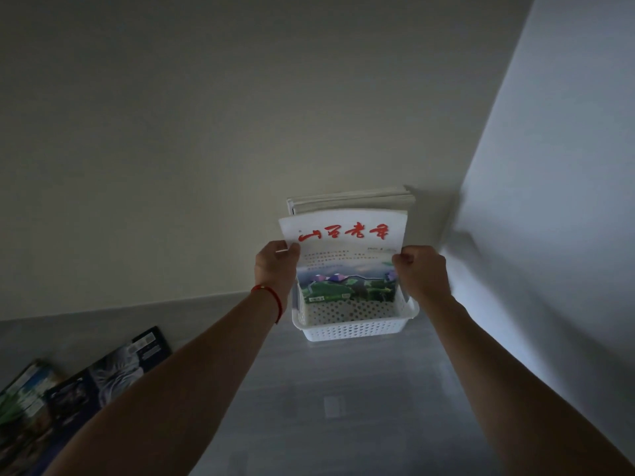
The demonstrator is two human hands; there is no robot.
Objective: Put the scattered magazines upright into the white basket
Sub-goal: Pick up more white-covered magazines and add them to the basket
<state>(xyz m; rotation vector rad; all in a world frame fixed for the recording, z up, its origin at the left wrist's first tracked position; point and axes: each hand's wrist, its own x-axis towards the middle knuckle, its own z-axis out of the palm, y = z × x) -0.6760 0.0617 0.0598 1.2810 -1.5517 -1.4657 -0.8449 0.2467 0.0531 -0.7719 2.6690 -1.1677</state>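
A white perforated basket (354,327) stands on the grey floor against the wall. A magazine with red characters and a green landscape (347,255) is upright with its lower edge inside the basket. My left hand (275,266) grips its left edge and my right hand (421,269) grips its right edge. Behind it, several other magazines (354,201) stand upright in the basket, leaning on the wall. Two dark magazines (113,369) (24,389) lie flat on the floor at the lower left.
A pale wall rises straight behind the basket. A second wall (549,201) meets it at a corner just right of the basket. Grey floor (343,407) stretches between my arms toward me.
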